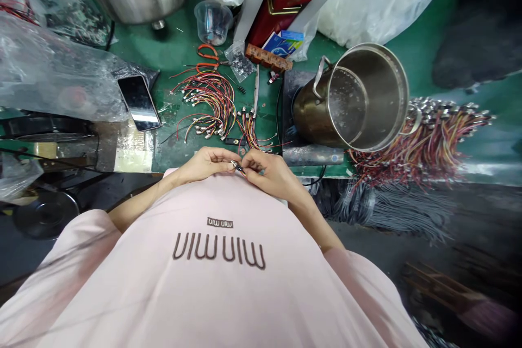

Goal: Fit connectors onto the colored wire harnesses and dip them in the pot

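Close to my body at the bench's front edge, both hands meet around a small metal connector with short wires (237, 167). My left hand (206, 164) pinches its metal end between thumb and fingers. My right hand (265, 171) has its fingers closed on the wire side, and its fingertips partly hide the piece. Just beyond the hands lies a small bunch of red, yellow and black wires with metal ends (249, 125). A larger curved bundle of similar wires (216, 98) rests to its left. A small black item (232, 141) sits right behind my fingers.
A tall metal pot (318, 103) tilts on a dark flat base to the right, beside a big heap of wired connectors (432, 141). A phone (139, 103) and plastic bags (61, 76) lie left. Orange-handled scissors (207, 57) and a clear tub (212, 22) stand farther back.
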Motion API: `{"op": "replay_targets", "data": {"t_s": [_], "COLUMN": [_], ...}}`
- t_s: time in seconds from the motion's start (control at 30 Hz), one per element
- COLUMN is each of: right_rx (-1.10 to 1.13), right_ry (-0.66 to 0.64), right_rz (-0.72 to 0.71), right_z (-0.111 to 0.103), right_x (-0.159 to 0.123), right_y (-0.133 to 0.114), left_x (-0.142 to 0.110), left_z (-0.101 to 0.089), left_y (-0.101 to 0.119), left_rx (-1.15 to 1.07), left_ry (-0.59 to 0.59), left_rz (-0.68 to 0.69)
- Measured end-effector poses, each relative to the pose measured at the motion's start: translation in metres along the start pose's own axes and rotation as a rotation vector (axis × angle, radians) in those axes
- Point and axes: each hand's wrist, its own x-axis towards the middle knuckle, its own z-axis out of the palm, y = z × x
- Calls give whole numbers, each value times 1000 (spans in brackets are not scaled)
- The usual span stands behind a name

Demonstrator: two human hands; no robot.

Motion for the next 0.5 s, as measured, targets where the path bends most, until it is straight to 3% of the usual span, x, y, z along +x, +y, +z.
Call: {"op": "replay_targets", "data": {"t_s": [0.33,0.5], "right_rx": [68,-85], "right_ry": [-34,-25], "right_rz": [27,-49], "right_z": [-1,-1], "right_x": [1,1], "right_y": [3,-3], "left_x": [-1,-1], "left_z": [0,0], "left_y": [0,1], "left_rx": [71,54], "left_ry": [4,-15], "left_rz": [35,16]}}
